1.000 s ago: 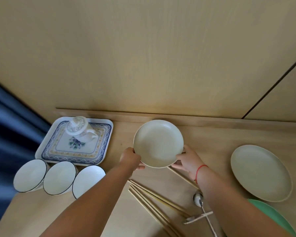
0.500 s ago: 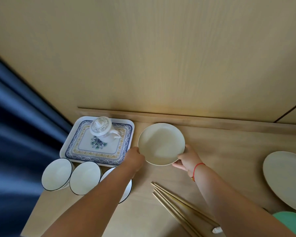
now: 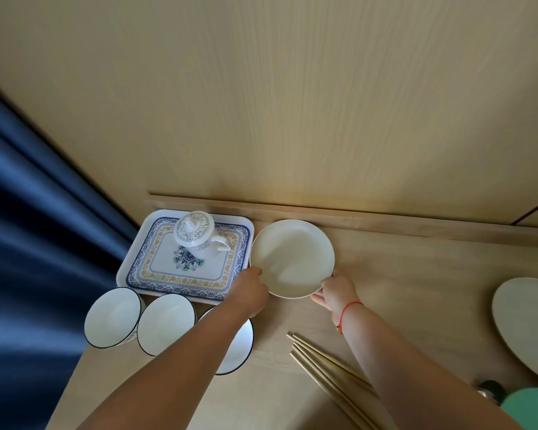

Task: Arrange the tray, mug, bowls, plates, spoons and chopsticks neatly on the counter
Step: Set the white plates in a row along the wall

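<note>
Your left hand (image 3: 250,288) and right hand (image 3: 334,291) each gripping a near edge of the cream plate (image 3: 292,258), plate just beside the patterned tray (image 3: 143,262) carrying the lidded mug (image 3: 196,234), possibly resting on the counter (image 3: 401,274), three bowls (image 3: 111,318) near the tray, chopsticks (image 3: 323,367) by your right forearm.

- A single head-worn wide-angle view looks steeply down and forward, close over the wooden counter (image 3: 401,293).
- It faces the far wall panel (image 3: 292,103); both forearms enter from the near edge.

A tan wood wall (image 3: 292,103) rises behind the surface (image 3: 416,274), with a dark blue curtain (image 3: 28,243) left of it.
</note>
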